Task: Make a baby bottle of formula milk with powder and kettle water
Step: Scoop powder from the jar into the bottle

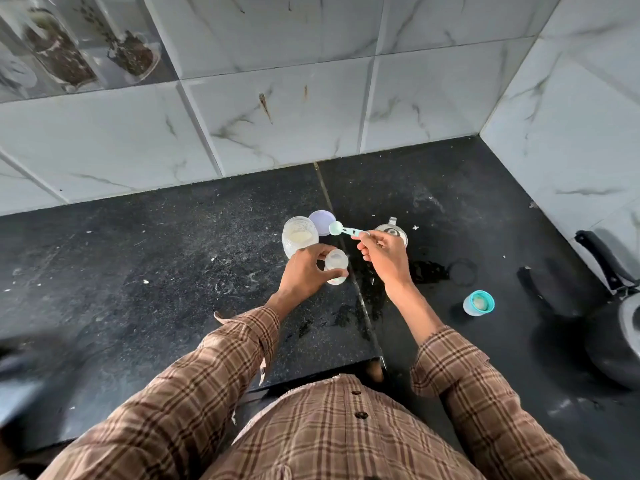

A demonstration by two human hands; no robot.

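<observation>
An open baby bottle (337, 263) stands on the black counter (173, 271), and my left hand (304, 271) is wrapped around its side. My right hand (382, 254) pinches the handle of a mint-green scoop (341, 230), whose bowl hovers between the bottle and an open clear jar of pale powder (299, 236). The jar's lilac lid (322, 221) lies just behind it. The bottle's teat cap with a teal ring (479, 303) sits apart at the right. A small steel kettle (393, 232) stands behind my right hand, partly hidden.
A dark pan with a black handle (609, 306) sits at the right edge. Wet patches (429, 271) and crumbs mark the counter near the bottle. Marble-tiled walls (277, 116) close in behind and on the right. The counter's front edge runs by my waist.
</observation>
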